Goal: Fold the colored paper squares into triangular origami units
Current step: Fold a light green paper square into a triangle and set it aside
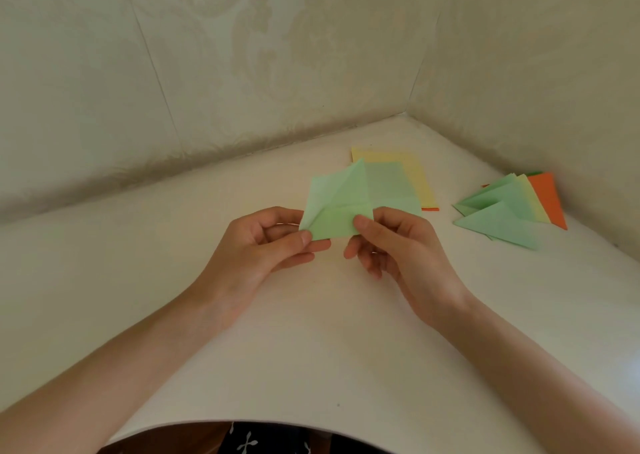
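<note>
A partly folded light green paper (341, 207) is held just above the white table (173, 263), its flaps standing up and creased. My left hand (266, 245) pinches its lower left corner between thumb and fingers. My right hand (391, 245) pinches the lower right edge with the thumb on top. Behind the held paper lies a stack of flat squares: a green sheet (391, 183) on top, a yellow sheet (420, 180) under it, and an orange edge showing at the bottom. To the right sits a pile of folded triangular units (505, 214) in green, yellow and orange.
The table sits in a corner between two patterned walls (242, 55), which close it off at the back and right. Its curved front edge (277, 422) runs close to my body. Bare tabletop spreads left of my hands.
</note>
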{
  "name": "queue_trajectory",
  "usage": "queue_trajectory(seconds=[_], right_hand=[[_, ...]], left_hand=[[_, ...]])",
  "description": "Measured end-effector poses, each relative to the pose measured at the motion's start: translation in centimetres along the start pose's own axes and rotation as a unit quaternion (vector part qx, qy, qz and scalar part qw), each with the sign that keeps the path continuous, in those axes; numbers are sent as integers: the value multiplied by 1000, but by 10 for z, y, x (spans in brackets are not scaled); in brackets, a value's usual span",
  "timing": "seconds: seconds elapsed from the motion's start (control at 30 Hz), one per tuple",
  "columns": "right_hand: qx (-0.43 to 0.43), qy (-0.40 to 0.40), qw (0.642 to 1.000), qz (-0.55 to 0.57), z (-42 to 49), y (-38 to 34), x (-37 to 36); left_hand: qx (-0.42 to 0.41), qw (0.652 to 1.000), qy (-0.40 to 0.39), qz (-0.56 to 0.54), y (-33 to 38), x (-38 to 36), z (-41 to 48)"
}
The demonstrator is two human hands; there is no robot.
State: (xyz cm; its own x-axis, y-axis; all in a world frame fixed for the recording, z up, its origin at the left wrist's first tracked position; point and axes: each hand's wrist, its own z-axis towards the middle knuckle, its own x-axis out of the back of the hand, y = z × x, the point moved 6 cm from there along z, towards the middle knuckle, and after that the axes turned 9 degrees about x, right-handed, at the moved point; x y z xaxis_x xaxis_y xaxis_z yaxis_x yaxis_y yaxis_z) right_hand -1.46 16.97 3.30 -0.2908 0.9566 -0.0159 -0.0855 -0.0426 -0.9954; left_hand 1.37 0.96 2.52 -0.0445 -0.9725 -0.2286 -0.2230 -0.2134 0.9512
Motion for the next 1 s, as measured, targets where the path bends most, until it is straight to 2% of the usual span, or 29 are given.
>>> queue_trajectory(seconds=[0.3,0.8,1.0], right_hand=[[-21,19,1000,11,0,3,1],[2,-27,998,-50,-1,4,-4],[1,-49,998,-41,-2,6,-8]], left_hand=[[-38,999,-3,21,4,-2,-2],[-13,997,18,74,0,1,-1],[-26,989,8,144,2,-4,-2]])
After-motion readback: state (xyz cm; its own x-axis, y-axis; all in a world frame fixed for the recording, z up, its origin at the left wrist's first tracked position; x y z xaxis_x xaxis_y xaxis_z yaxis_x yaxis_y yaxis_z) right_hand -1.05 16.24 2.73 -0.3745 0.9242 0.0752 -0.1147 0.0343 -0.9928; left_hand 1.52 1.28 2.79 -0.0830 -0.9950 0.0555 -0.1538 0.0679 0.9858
